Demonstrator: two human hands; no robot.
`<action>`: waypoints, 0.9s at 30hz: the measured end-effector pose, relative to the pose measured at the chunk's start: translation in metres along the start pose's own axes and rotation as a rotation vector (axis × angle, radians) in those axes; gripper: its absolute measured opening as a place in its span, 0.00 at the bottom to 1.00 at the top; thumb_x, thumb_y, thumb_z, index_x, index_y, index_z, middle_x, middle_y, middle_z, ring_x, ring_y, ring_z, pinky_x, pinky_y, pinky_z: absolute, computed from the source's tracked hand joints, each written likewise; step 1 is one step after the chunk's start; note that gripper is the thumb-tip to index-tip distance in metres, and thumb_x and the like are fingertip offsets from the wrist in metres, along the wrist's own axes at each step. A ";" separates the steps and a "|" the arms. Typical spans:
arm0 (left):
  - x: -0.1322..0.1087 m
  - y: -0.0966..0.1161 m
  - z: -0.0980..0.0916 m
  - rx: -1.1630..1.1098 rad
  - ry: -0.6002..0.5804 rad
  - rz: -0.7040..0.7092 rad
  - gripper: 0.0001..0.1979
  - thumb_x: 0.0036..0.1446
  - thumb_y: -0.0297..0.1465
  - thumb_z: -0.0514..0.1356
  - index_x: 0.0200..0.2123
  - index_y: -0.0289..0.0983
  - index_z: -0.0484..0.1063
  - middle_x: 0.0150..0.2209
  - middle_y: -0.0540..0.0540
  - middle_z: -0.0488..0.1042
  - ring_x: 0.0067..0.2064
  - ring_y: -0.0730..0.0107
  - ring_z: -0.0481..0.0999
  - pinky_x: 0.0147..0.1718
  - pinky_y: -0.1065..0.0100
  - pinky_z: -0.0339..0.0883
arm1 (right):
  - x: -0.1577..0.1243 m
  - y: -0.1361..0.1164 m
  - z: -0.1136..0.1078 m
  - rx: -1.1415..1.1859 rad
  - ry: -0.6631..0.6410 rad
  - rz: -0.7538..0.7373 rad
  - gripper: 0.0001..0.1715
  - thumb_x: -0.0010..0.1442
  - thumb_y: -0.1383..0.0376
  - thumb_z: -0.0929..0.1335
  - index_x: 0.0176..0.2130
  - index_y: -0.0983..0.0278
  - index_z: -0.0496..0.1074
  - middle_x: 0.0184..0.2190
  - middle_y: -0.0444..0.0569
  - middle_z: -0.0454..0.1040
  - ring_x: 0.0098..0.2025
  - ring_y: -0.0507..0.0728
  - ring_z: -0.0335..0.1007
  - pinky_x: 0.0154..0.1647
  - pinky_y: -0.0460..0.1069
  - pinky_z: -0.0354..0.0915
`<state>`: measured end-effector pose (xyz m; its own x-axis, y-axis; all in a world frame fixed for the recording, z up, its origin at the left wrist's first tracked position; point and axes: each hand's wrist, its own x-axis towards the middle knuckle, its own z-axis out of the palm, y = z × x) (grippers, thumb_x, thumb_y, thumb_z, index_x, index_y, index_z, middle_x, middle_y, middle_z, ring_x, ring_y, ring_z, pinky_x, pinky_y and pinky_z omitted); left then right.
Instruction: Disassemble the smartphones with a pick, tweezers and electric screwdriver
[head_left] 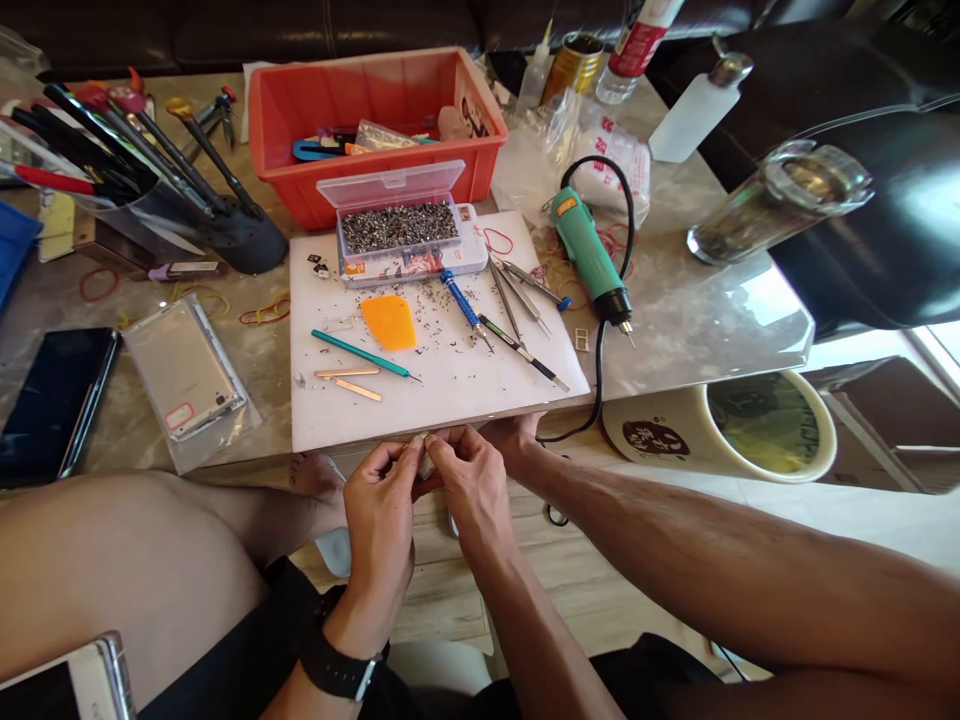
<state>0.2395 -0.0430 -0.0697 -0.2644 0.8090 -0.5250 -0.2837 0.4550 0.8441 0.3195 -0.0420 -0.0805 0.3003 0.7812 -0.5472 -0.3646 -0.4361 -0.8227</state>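
Both hands are in front of the white board (450, 390), just beyond its front edge. The left hand (381, 505) and the right hand (474, 485) are close together, each with thumb and fingers drawn narrow. Together they pinch a small item (426, 463); the fingers cover most of it, so its type cannot be determined.

On the board, near the rear edge, a clear box (401, 248) of small metal parts (397, 226) has its lid raised. It rests on a white case (472, 240) with red and orange print, too small to read. Toward the right edge lie a blue screwdriver (459, 300) and tweezers (534, 300). Toward the front left corner lie a teal-handled tool (360, 353) and two gold strips (357, 388).

On the table (660, 330), beside the board's right edge, a green power screwdriver (585, 243) carries an orange label; its text is not legible. Behind it, a plastic packet (619, 165) bears red characters, unclear. At the rear edge, a bottle (634, 55) has a red label with white lettering.

Left of the board, a metal panel (180, 355) shows a red-outlined label. Below the table's right front edge, a white bucket (615, 425) bears pale characters on a dark brown patch.
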 end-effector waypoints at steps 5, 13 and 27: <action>0.000 -0.001 0.000 -0.020 -0.052 -0.003 0.15 0.50 0.41 0.75 0.33 0.36 0.82 0.29 0.49 0.79 0.31 0.69 0.78 0.32 0.71 0.75 | -0.003 -0.002 -0.003 0.078 -0.063 0.037 0.12 0.54 0.59 0.75 0.29 0.65 0.74 0.25 0.42 0.73 0.26 0.52 0.69 0.26 0.47 0.73; -0.003 0.005 0.000 -0.073 -0.037 -0.027 0.16 0.46 0.41 0.77 0.32 0.36 0.82 0.32 0.48 0.81 0.33 0.67 0.80 0.33 0.69 0.76 | -0.004 0.002 -0.002 0.140 -0.050 0.007 0.13 0.54 0.57 0.76 0.30 0.65 0.76 0.25 0.43 0.74 0.27 0.53 0.69 0.27 0.48 0.74; 0.001 -0.009 0.000 -0.218 -0.005 -0.110 0.18 0.40 0.40 0.79 0.30 0.36 0.81 0.28 0.51 0.77 0.29 0.76 0.72 0.29 0.76 0.67 | -0.010 -0.001 0.004 0.003 0.010 0.039 0.14 0.57 0.56 0.74 0.33 0.62 0.72 0.19 0.39 0.72 0.21 0.51 0.64 0.22 0.46 0.64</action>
<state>0.2415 -0.0464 -0.0773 -0.2165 0.7614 -0.6111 -0.5032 0.4493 0.7382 0.3135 -0.0477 -0.0736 0.2946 0.7595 -0.5800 -0.3783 -0.4647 -0.8006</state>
